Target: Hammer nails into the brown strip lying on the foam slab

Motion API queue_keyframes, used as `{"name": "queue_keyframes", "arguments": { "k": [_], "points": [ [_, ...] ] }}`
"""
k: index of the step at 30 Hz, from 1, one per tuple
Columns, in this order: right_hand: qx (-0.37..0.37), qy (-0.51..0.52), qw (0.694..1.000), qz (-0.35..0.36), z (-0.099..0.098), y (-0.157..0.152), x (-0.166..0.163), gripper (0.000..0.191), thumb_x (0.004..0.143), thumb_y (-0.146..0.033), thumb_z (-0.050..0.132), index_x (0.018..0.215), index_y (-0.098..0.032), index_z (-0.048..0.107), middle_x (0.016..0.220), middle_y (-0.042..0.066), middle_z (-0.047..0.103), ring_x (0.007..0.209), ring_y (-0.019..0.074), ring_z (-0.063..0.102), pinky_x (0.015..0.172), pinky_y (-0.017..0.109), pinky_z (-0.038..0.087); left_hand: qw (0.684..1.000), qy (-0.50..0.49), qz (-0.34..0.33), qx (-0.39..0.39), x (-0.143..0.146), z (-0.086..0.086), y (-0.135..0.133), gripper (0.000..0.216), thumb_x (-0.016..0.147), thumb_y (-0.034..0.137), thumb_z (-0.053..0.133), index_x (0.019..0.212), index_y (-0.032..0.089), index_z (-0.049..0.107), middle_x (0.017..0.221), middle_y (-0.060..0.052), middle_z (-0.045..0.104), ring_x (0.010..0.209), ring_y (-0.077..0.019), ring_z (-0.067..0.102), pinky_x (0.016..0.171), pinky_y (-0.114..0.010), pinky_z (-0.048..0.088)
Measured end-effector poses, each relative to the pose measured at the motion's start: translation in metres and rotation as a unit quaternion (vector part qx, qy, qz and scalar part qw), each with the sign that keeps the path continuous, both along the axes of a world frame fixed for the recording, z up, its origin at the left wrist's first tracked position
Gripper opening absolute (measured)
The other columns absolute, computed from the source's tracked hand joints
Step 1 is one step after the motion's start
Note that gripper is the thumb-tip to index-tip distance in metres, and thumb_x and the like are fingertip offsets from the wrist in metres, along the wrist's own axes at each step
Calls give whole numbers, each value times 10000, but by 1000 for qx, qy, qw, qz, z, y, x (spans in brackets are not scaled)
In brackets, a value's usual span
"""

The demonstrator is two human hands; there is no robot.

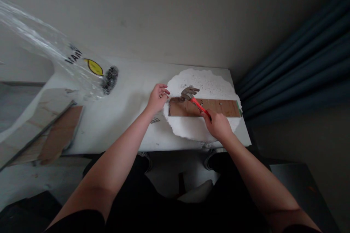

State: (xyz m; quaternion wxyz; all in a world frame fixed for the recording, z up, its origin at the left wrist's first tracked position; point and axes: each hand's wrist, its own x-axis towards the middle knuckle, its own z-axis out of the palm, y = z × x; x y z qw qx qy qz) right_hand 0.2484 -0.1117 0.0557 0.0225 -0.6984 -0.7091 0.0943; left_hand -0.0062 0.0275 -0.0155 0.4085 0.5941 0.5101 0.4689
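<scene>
My right hand point(218, 124) is wrapped round the red handle of a claw hammer point(201, 105). The hammer's metal head sits over the left part of a flat brown wooden board point(216, 108), its claw pointing up and away to the right. Whether the head touches the board I cannot tell. Just off the board's left end is my left hand point(158, 98), its fingers loosely bent and apart, with no object plainly visible in them. Several thin nails point(155, 120) lie on the table below that hand. Small dark marks dot the board.
Under the board lies a ragged-edged white sheet point(186, 129) on a pale table point(125, 80). A printed clear plastic bag point(94, 67) occupies the back left. Brown board pieces point(60, 131) rest at the left. A wall stands behind, with dark blue curtains point(298, 65) on the right.
</scene>
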Motion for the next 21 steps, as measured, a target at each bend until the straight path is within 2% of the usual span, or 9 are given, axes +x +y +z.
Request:
{"name": "queue_keyframes", "arguments": {
  "k": [4,7,10,14,18,21],
  "points": [
    [-9,-10,1000,-5,-1,0,1,449,1062,-472,335,1104,-187,679,874,118,751,757,244,690,634,296,373,997,67,33,-6,-23,-7,1,376,721,41,507,1053,217,505,834,5,656,716,-145,625,724,-300,497],
    [-23,-16,1000,2,0,3,2,439,1061,-463,345,1095,-188,685,885,123,753,769,246,694,644,297,385,982,179,57,-27,-44,-13,-1,348,752,99,542,1079,218,536,903,-24,688,766,-177,645,762,-324,501],
    [-26,-26,999,7,1,6,3,441,1060,-466,350,1105,-191,691,899,132,754,792,256,698,674,305,408,936,343,30,-70,-60,-17,-5,254,803,175,558,1052,208,598,976,-79,708,817,-228,662,767,-361,497],
    [-17,-46,999,14,3,7,3,444,1052,-473,362,1091,-187,700,895,140,750,783,266,698,680,315,415,846,522,-47,-98,-71,-22,-11,230,860,263,546,1048,207,667,1111,-139,696,979,-297,670,802,-385,494],
    [-7,-23,1000,17,1,9,7,437,1044,-479,376,1015,-194,705,866,124,748,766,261,693,656,312,390,775,610,-92,-135,-76,-28,-13,310,878,341,554,1111,193,694,1201,-194,661,1091,-368,646,815,-408,499],
    [0,2,1000,12,2,13,18,442,1037,-490,391,961,-194,710,873,117,751,786,253,690,661,311,377,762,624,-103,-140,-76,-32,-16,323,894,350,544,1123,176,693,1192,-212,654,1099,-376,642,823,-409,497]
  ]
}}
